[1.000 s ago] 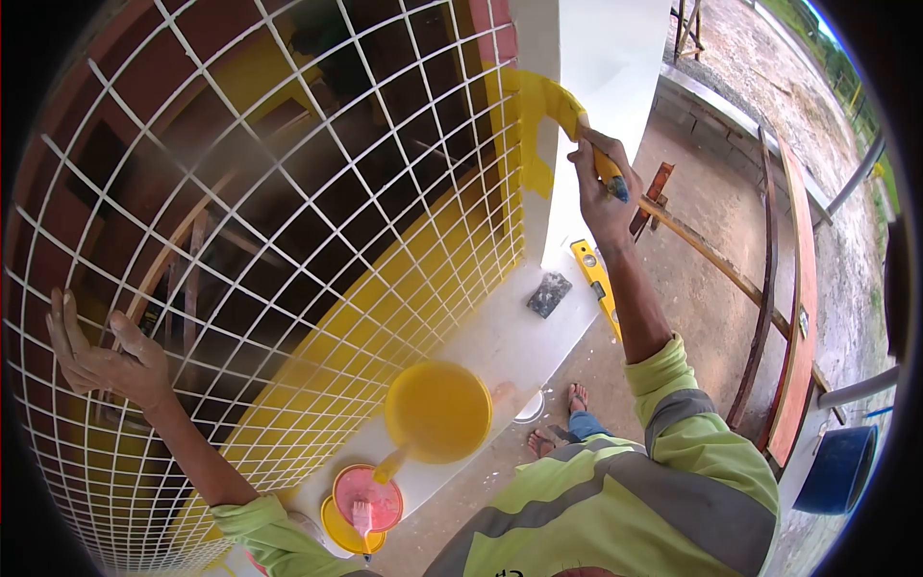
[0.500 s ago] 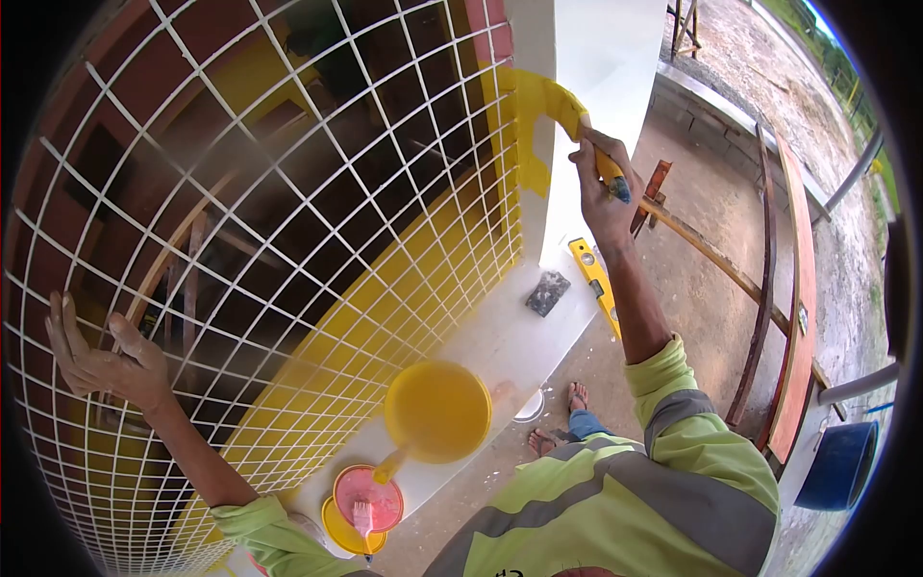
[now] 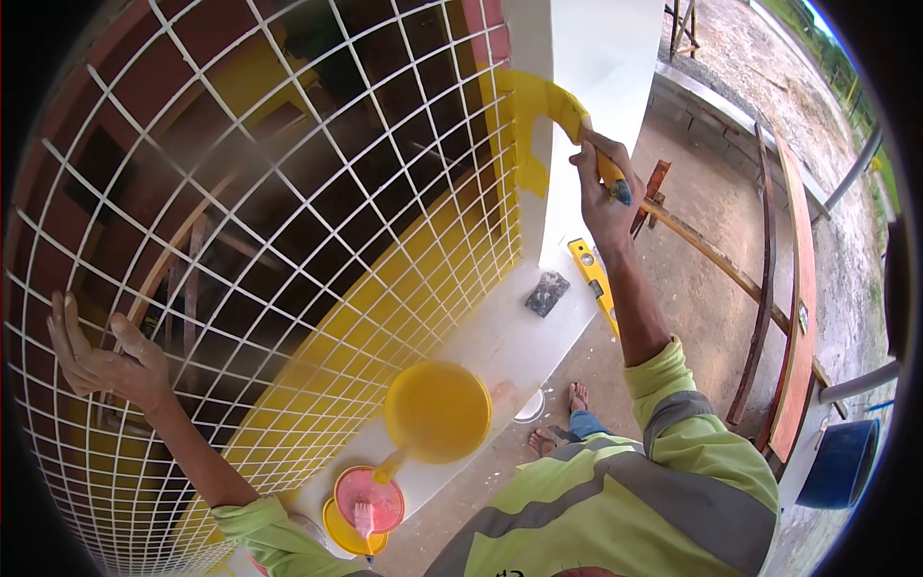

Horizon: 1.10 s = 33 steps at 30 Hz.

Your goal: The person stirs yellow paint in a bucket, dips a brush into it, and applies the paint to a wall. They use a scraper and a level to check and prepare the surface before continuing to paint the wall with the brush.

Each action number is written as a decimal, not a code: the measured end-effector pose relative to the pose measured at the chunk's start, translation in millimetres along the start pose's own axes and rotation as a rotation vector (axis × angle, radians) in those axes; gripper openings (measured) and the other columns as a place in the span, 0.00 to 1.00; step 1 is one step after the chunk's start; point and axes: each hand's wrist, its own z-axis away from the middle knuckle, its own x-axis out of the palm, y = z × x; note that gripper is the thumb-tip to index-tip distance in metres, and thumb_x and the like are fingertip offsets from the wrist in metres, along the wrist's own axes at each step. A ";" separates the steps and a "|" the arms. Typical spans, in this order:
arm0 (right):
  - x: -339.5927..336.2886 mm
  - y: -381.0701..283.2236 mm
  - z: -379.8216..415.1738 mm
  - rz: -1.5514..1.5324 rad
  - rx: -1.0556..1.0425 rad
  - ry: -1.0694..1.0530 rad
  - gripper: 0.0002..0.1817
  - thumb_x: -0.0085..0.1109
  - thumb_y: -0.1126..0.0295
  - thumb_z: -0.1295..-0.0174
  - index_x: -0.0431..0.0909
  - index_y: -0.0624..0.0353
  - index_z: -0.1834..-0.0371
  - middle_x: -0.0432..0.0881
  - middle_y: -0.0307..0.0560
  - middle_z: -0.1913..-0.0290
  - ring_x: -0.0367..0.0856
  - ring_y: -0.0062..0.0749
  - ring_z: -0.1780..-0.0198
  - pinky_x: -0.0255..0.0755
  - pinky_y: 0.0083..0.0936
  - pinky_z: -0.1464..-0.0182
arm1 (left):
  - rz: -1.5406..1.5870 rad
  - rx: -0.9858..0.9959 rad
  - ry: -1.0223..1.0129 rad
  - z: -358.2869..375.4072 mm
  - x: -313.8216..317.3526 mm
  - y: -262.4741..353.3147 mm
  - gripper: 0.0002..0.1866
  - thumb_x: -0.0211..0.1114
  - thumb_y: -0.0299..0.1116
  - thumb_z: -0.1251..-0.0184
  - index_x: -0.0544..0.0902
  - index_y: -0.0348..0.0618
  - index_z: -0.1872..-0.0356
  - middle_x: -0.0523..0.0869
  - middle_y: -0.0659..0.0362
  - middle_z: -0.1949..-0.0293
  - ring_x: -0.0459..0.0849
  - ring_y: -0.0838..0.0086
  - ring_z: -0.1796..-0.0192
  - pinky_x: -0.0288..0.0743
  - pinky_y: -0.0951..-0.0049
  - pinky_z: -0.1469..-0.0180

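Note:
My right hand (image 3: 608, 192) is wrapped round a paintbrush (image 3: 610, 171) with a yellow handle and blue tip. The brush's head lies against the yellow-painted strip (image 3: 531, 130) on the edge of the white wall (image 3: 601, 58). My left hand (image 3: 113, 361) rests with fingers spread at the white metal grid (image 3: 332, 231), on the left. Below the grid, a round yellow container (image 3: 438, 412) stands on the white ledge (image 3: 481, 337). Beside it, a second brush (image 3: 362, 519) lies across a lid with pink paint (image 3: 383, 495).
A yellow spirit level (image 3: 594, 284) and a dark grey block (image 3: 548, 294) lie on the ledge. Wooden planks (image 3: 794, 308) and a diagonal bar (image 3: 711, 252) stand at the right, near a blue bucket (image 3: 838, 465). My feet (image 3: 578, 395) show below.

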 end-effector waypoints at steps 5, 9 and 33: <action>-11.7 -25.2 7.0 -0.101 0.039 -0.002 0.10 0.62 0.77 0.33 0.81 0.62 0.50 0.88 0.49 0.63 0.89 0.24 0.64 0.81 0.21 0.61 | 0.044 0.034 0.031 -8.7 0.1 2.9 0.24 0.46 0.51 0.19 0.75 0.40 0.41 0.83 0.56 0.41 0.76 0.58 0.35 0.67 0.59 0.39; -2.9 -27.9 7.2 -0.081 0.026 -0.095 0.09 0.60 0.76 0.32 0.81 0.62 0.51 0.88 0.49 0.63 0.89 0.26 0.64 0.81 0.22 0.62 | -0.077 0.046 -0.024 0.2 -2.3 -3.7 0.25 0.46 0.51 0.19 0.75 0.38 0.41 0.84 0.53 0.42 0.78 0.56 0.37 0.70 0.56 0.39; -0.6 -4.4 -2.0 -0.055 0.010 -0.041 0.10 0.62 0.76 0.32 0.81 0.61 0.50 0.88 0.49 0.62 0.89 0.25 0.63 0.81 0.21 0.61 | -0.009 0.022 0.009 -2.7 -0.5 -0.5 0.26 0.45 0.53 0.19 0.74 0.40 0.41 0.84 0.55 0.42 0.78 0.57 0.37 0.70 0.57 0.41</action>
